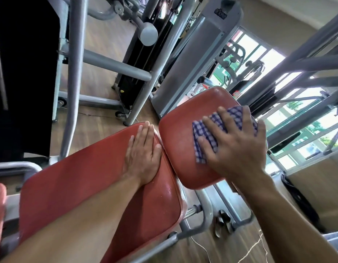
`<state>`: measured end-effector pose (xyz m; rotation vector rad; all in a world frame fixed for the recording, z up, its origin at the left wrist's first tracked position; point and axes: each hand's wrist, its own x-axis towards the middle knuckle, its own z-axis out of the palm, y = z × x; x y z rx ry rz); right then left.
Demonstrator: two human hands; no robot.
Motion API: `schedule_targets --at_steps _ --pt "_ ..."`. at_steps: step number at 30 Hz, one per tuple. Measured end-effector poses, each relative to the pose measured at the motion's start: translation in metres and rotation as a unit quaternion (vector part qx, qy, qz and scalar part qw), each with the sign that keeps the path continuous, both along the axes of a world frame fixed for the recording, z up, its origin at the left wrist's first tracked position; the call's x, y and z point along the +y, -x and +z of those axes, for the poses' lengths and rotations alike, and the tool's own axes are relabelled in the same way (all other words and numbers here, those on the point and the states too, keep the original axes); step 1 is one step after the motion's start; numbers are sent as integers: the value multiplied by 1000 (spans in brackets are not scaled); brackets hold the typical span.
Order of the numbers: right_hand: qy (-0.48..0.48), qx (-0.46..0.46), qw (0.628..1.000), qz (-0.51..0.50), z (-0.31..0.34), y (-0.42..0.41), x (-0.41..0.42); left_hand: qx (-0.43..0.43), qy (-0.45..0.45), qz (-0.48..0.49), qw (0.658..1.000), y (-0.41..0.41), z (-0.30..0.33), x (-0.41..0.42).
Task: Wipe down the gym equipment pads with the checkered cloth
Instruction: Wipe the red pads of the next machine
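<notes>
Mid-wipe: right hand (238,147), fingers spread flat, presses the checkered cloth (208,133) on the centre-right pad (179,145); left hand (143,154) rests flat, holding nothing, on the lower-left pad (79,186), seemingly unfinished.

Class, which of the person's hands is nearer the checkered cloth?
Right. The right hand presses flat on the cloth; the left hand rests on the neighbouring pad, apart from it.

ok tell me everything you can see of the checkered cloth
The blue-and-white checkered fabric cloth looks thin and soft, bunched rather than spread flat. It lies on the smaller red vinyl pad, on that pad's right part. The right hand presses it down with fingers spread, covering its middle; checked edges show past the fingertips and beside the thumb.
</notes>
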<state>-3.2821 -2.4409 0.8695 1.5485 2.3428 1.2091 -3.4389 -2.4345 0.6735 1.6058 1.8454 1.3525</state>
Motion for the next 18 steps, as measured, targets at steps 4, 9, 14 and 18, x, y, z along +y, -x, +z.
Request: schedule_targets --at_steps 4,9,14,18 --pt "53 -27 998 6 -24 23 0 -2 -1 2 1000 0 2 -2" --pt "94 -52 994 0 -15 31 12 -10 -10 8 1000 1 -1 1" --pt "75 25 995 -53 9 67 71 -5 -11 9 1000 -1 -3 1" --pt "127 -31 991 30 -41 75 31 -12 -18 15 1000 0 -5 1"
